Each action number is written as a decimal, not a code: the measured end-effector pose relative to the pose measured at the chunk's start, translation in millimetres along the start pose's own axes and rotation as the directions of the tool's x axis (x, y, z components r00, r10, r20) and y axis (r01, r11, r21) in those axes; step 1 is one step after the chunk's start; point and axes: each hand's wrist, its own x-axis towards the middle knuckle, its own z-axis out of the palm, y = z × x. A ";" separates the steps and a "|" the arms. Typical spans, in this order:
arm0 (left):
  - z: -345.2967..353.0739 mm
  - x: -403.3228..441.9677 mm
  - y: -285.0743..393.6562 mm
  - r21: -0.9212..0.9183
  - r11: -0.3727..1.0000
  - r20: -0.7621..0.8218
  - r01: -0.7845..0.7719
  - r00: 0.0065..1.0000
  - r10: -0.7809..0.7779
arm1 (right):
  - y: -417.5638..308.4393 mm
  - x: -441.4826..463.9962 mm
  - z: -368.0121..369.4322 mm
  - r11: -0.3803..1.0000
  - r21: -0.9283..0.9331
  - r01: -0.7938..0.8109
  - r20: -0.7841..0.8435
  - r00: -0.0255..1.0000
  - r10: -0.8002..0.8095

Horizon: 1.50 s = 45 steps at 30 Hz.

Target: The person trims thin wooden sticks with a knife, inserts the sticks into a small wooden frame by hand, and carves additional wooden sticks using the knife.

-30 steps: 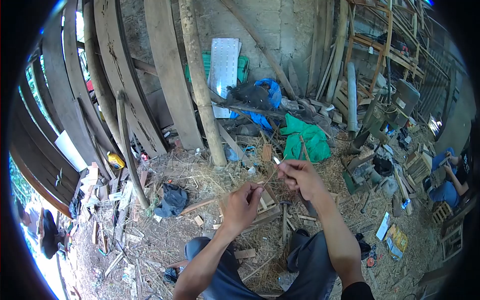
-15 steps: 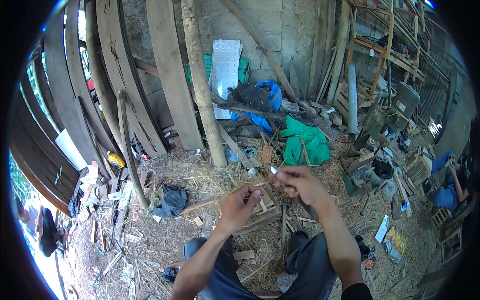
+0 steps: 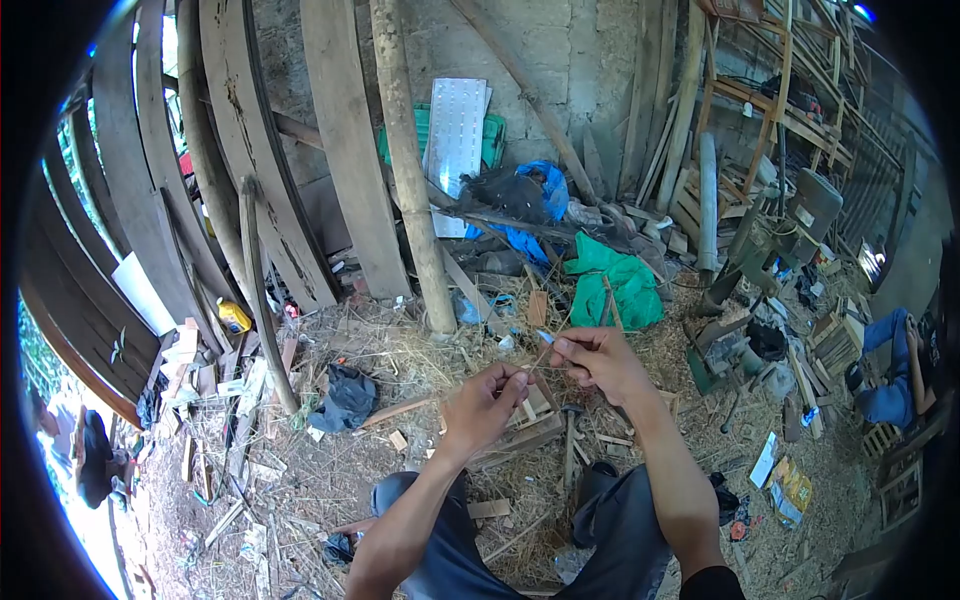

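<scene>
My left hand (image 3: 484, 408) is closed in a pinch, thumb against the fingers, on a thin pale strand (image 3: 532, 372) that runs toward the other hand. Just to the right, and a little higher, my right hand (image 3: 602, 364) is closed with its fingers curled. A small white-and-blue piece (image 3: 545, 337) pokes out at its fingertips; its kind is too small to make out. Below the hands, a small wooden frame or box (image 3: 530, 435) lies on the ground between my knees. Beside it stands a hammer-like tool (image 3: 571, 425), partly covered by other things.
A green plastic sheet (image 3: 618, 285) lies ahead, near a wooden pole (image 3: 408, 170). To the left are a black plastic bag (image 3: 345, 398) and a yellow bottle (image 3: 233, 316). Wood scraps and straw litter the ground. Another person (image 3: 890, 365) sits at the far right.
The right hand has risen slightly and turned, and its white piece has tilted. A dark long shape below that hand no longer shows. The left hand keeps its pinch, barely shifted.
</scene>
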 end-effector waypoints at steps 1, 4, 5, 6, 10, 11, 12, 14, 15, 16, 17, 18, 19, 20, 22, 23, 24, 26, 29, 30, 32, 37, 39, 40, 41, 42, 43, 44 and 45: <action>-0.7 -0.6 -1.9 0.005 1.000 0.004 -0.025 1.000 0.025 | -0.1 1.3 -2.9 1.000 -0.003 0.001 0.003 1.000 -0.001; -2.5 -3.4 -2.9 0.026 0.998 0.017 -0.049 0.999 0.049 | -2.1 0.8 -14.2 0.995 0.059 0.084 -0.120 0.990 -0.076; -3.3 -3.6 -2.6 0.046 0.998 0.024 -0.048 0.999 0.047 | -4.3 -0.8 -15.9 0.994 0.074 0.079 -0.120 0.990 -0.070; -3.6 -2.8 -4.5 0.047 0.998 0.023 -0.051 0.998 0.050 | -6.7 -2.0 -15.8 0.993 0.089 0.075 -0.119 0.991 -0.065; -3.2 -0.8 -8.6 0.110 0.992 0.002 -0.069 0.998 0.069 | -6.2 -6.6 -2.8 0.999 0.052 -0.014 -0.007 1.000 0.014; -3.2 -0.4 -6.8 0.122 0.990 0.011 -0.071 0.997 0.070 | -3.7 -3.8 -3.5 0.997 0.067 -0.022 0.022 1.000 0.021; -3.0 -0.3 -4.8 0.124 0.990 0.012 -0.065 0.998 0.065 | -1.1 -1.5 -4.1 0.996 0.084 -0.033 0.052 0.998 0.028; -2.1 -0.3 -1.8 0.078 0.995 0.036 -0.058 0.998 0.055 | -1.1 0.2 -9.0 0.990 0.135 -0.036 0.026 0.999 0.032; -1.6 0.2 -3.7 0.078 0.995 0.035 -0.059 0.998 0.056 | -0.9 0.1 -6.6 0.993 0.116 -0.027 0.011 1.000 0.025; -0.7 0.6 -7.5 0.097 0.992 0.023 -0.075 0.997 0.073 | -1.1 0.2 -4.5 0.995 0.095 -0.018 -0.002 1.000 0.018; 0.2 0.6 -9.8 0.117 0.989 0.013 -0.087 0.996 0.086 | -0.1 -0.6 -3.0 1.000 -0.006 0.000 0.004 1.000 0.000; 0.0 1.0 -9.3 0.120 0.989 0.016 -0.087 0.996 0.086 | 1.4 -1.6 -3.5 1.000 -0.003 0.001 0.002 1.000 -0.001; -1.4 1.7 -7.9 0.100 0.993 0.016 -0.065 0.998 0.064 | 2.7 -1.0 -3.7 1.000 0.002 -0.005 0.014 1.000 0.005; -2.7 1.4 -7.1 0.079 0.996 0.015 -0.041 0.999 0.040 | 4.4 -0.2 -3.5 1.000 0.005 -0.014 0.026 1.000 0.014; -1.3 0.2 -6.1 0.081 0.995 0.025 -0.052 0.998 0.051 | 10.1 2.7 -1.8 0.999 0.033 0.000 -0.003 1.000 0.001; 0.8 0.7 -5.4 0.081 0.994 0.032 -0.073 0.997 0.071 | 10.1 3.0 -2.4 0.998 0.053 0.020 -0.030 0.999 -0.019; 2.2 1.4 -4.6 0.078 0.994 0.032 -0.080 0.996 0.077 | 7.0 1.2 -2.9 0.999 0.047 0.025 -0.030 0.999 -0.023; 0.8 0.2 -3.8 0.076 0.997 -0.011 -0.021 1.000 0.021 | 3.6 -3.0 0.6 0.996 -0.082 -0.038 0.087 0.995 0.046; -1.9 -1.2 -3.2 0.078 0.996 0.018 -0.035 0.999 0.034 | 4.9 3.1 -8.0 0.999 -0.041 0.010 -0.073 0.997 -0.013; -0.3 -1.6 -5.9 0.077 0.996 0.024 -0.036 0.999 0.034 | 3.4 3.0 -10.6 0.999 0.000 0.044 -0.087 0.995 -0.044; -0.3 -0.1 -10.6 0.100 0.993 -0.006 -0.069 0.998 0.070 | 0.2 -0.2 -6.6 1.000 -0.007 0.025 -0.010 1.000 -0.025; -0.7 -2.4 -7.0 0.114 0.992 0.017 -0.046 0.999 0.044 | -1.4 -0.8 -12.1 0.995 0.103 0.012 -0.047 0.999 -0.007; -1.2 -0.8 -6.8 0.143 0.989 0.000 -0.035 0.999 0.036 | -3.5 -1.6 -10.7 0.997 0.067 -0.026 0.003 1.000 0.025; -2.7 0.1 -9.3 0.143 0.988 0.001 -0.053 0.999 0.053 | -1.8 -2.0 -9.9 0.997 0.040 -0.066 0.045 0.997 0.065; -3.3 0.0 -11.1 0.144 0.987 0.007 -0.068 0.998 0.067 | -0.2 -0.8 -10.7 0.996 0.047 -0.070 0.042 0.997 0.068; -2.4 -1.2 -10.9 0.142 0.988 0.012 -0.063 0.998 0.062 | 0.2 1.6 -13.6 0.993 0.110 -0.037 -0.015 0.999 0.039; -1.3 -1.6 -9.1 0.158 0.985 0.013 -0.066 0.998 0.064 | -0.5 2.1 -16.5 0.986 0.166 0.002 -0.074 0.997 0.011; -0.9 -1.2 -7.4 0.176 0.982 0.011 -0.072 0.997 0.071 | -2.1 -0.4 -17.3 0.986 0.164 0.004 -0.075 0.997 0.009; -1.0 -0.5 -7.5 0.176 0.981 0.008 -0.076 0.997 0.076 | -5.0 -3.1 -16.5 0.992 0.113 -0.058 0.004 0.998 0.058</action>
